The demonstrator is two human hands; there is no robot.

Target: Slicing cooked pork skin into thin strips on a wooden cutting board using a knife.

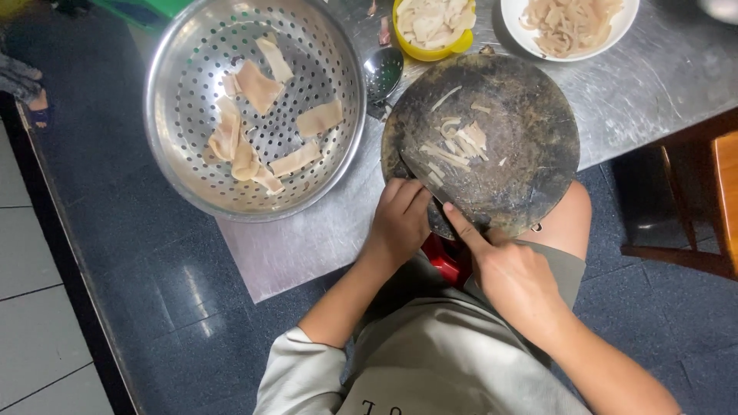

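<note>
- Landmark: round dark chopping board (pixel 523 161), worn and stained, lying on a steel table (pixel 661 77) and overhanging its near edge.
- Left hand (pixel 400 223) at the near-left rim of the board; fingers curled, knuckles up, pressed down on the board's edge. Whether anything lies under the fingers: cannot tell.
- Right hand (pixel 511 277) just below the board's near rim; closed around the handle of a knife (pixel 427 184), index finger stretched out along the blade's back.
- Knife blade lies across the near-left part of the board, between the two hands, its flat mostly dark and hard to separate from the board.
- Pale cut strips (pixel 457 142) lie scattered left of the board's centre, just beyond the blade.
- Left of the board: large steel colander (pixel 184 54), holding several wide pale slices (pixel 257 88); its rim is near the board, not touching.
- Between colander and board, at the far-left: small perforated steel ladle (pixel 382 71).
- Beyond the board: yellow bowl (pixel 406 48) of pale pieces, and to its right a white plate (pixel 626 23) heaped with thin pale strips.
- Below the board: a red object (pixel 446 261), partly hidden between the forearms; kind unclear.
- Right of the board: wooden chair (pixel 723 200) on a dark tiled floor.
</note>
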